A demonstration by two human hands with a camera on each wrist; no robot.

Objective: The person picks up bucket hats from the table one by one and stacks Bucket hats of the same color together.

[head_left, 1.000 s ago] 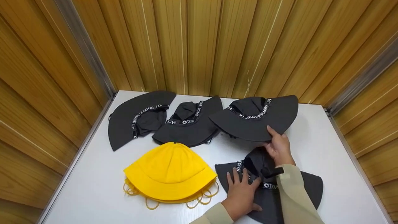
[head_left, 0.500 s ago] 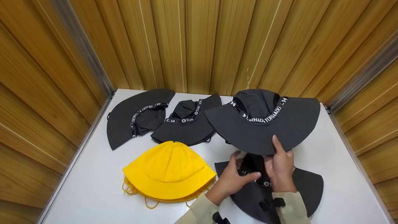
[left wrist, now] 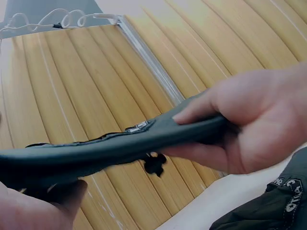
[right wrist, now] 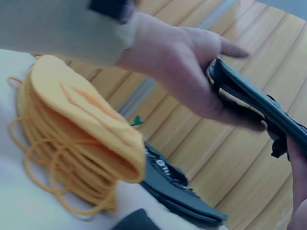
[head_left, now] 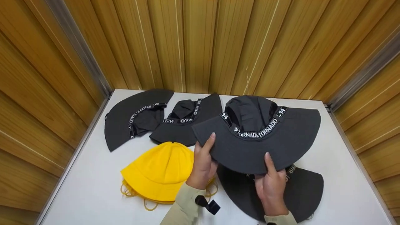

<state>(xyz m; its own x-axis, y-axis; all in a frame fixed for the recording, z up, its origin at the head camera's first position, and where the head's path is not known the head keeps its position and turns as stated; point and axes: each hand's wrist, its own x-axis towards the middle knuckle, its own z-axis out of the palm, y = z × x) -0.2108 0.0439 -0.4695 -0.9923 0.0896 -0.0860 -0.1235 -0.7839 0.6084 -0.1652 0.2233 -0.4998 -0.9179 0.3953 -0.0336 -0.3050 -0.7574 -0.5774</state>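
Note:
A dark grey bucket hat, folded flat with a white-lettered band, is held up over the table in both hands. My left hand grips its left brim, thumb on top and fingers underneath. At the lower brim edge my right hand pinches it the same way; the left wrist view shows this right hand with the brim between thumb and fingers. Below the held hat lies another dark bucket hat, partly hidden by it and the right hand. A yellow hat stack with looped cords sits beside my left forearm.
Two more dark bucket hats, one at far left and one near the back middle, lie on the white table. Wood-look panels wall in the back and both sides.
My left hand has left the lower dark hat and taken hold of the upper hat's left brim. The right hand has drawn that hat up and toward me.

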